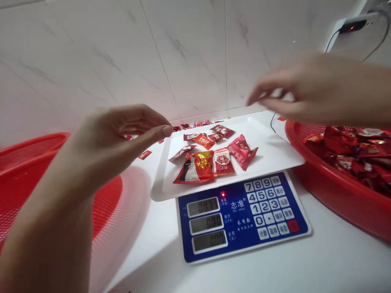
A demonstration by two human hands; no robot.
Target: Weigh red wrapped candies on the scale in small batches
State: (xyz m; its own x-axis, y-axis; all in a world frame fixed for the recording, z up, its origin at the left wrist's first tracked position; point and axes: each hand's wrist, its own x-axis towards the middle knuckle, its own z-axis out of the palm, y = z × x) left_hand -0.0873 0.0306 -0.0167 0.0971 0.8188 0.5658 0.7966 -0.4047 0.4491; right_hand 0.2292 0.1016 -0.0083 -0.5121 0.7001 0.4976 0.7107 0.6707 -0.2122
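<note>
My left hand [122, 130] hovers by the left edge of the white scale tray [262, 142], thumb and index fingertips brought together with nothing visible in them. Several wrapped candies [242, 150], mostly red, lie on the tray, among them a larger red packet with gold print [195, 167]. Over the tray's right back corner, my right hand [293, 91] is raised and smeared by motion; its fingers bend toward the thumb, and whether they hold anything is unclear. Below the tray is the scale's blue keypad panel [241, 240] with three displays.
On the right, a red basket [317, 191] is heaped with red-wrapped candies [357, 154]. Red mesh baskets [106, 203] stand at left. More candies [195, 124] lie behind the tray, near the tiled wall [195, 53]. A plug with cables [352, 27] is at upper right.
</note>
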